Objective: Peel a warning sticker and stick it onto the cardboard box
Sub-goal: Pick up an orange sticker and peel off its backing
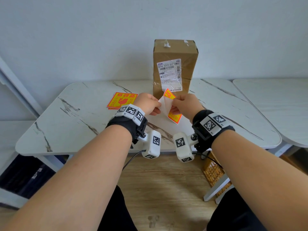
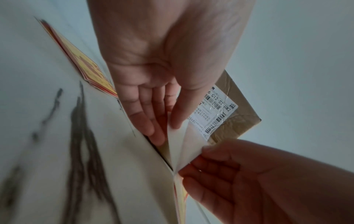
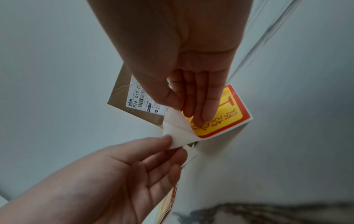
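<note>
A yellow warning sticker (image 1: 169,95) with a red border hangs in the air between both hands, just in front of the upright cardboard box (image 1: 175,52). My left hand (image 1: 157,104) pinches a white flap (image 3: 177,133) peeled back from the sheet's corner. My right hand (image 1: 173,105) pinches the sheet, with fingers (image 3: 203,112) lying on the printed face (image 3: 229,116). In the left wrist view the two white layers (image 2: 180,145) spread apart in a V between the hands. A white shipping label (image 1: 170,72) covers part of the box's front.
Several more warning stickers (image 1: 122,100) lie stacked on the white marble table (image 1: 83,122), left of my hands. A second table (image 1: 275,100) adjoins on the right. Below are a dark crate (image 1: 25,177) and a wooden lattice piece (image 1: 213,172).
</note>
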Demonstrator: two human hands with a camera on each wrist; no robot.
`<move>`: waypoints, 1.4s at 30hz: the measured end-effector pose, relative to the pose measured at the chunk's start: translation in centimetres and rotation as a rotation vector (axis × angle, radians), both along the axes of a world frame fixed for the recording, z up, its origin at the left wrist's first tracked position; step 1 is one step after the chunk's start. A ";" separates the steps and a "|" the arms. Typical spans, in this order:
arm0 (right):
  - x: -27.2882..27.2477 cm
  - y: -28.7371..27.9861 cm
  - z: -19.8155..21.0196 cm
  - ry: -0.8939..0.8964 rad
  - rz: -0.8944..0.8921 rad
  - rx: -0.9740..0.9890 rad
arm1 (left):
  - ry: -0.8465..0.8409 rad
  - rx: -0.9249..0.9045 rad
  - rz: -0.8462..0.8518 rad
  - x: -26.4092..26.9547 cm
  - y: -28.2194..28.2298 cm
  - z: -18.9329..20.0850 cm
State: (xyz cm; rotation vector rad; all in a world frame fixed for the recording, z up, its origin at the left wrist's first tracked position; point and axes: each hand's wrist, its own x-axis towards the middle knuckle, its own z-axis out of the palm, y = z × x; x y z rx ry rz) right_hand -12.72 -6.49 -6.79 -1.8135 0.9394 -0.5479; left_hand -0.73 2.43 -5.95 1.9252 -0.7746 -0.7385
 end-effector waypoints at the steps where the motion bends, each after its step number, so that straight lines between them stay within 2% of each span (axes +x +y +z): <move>1: 0.0 -0.1 0.0 -0.005 -0.016 0.009 | 0.006 0.015 0.002 0.1 0.0 -0.1; 9: -0.4 -0.3 0.5 -0.054 -0.140 0.038 | -0.110 0.107 0.135 1.3 -0.2 -0.1; 20: -1.3 -0.7 1.5 -0.005 -0.318 -0.065 | -0.435 0.386 0.224 3.8 1.5 -0.5; 24: -1.7 -0.8 1.9 -0.031 -0.375 -0.059 | -0.518 0.415 0.264 4.4 2.0 -0.7; 32: -2.1 -1.3 2.6 -0.088 -0.478 -0.055 | -0.508 0.415 0.257 4.1 2.4 -1.0; 36: -1.9 -0.7 3.3 -0.139 -0.508 -0.036 | -0.578 0.463 0.166 3.9 2.2 -0.7; 42: -1.4 -0.5 4.3 -0.216 -0.516 -0.049 | -0.651 0.545 0.134 4.3 1.9 -1.2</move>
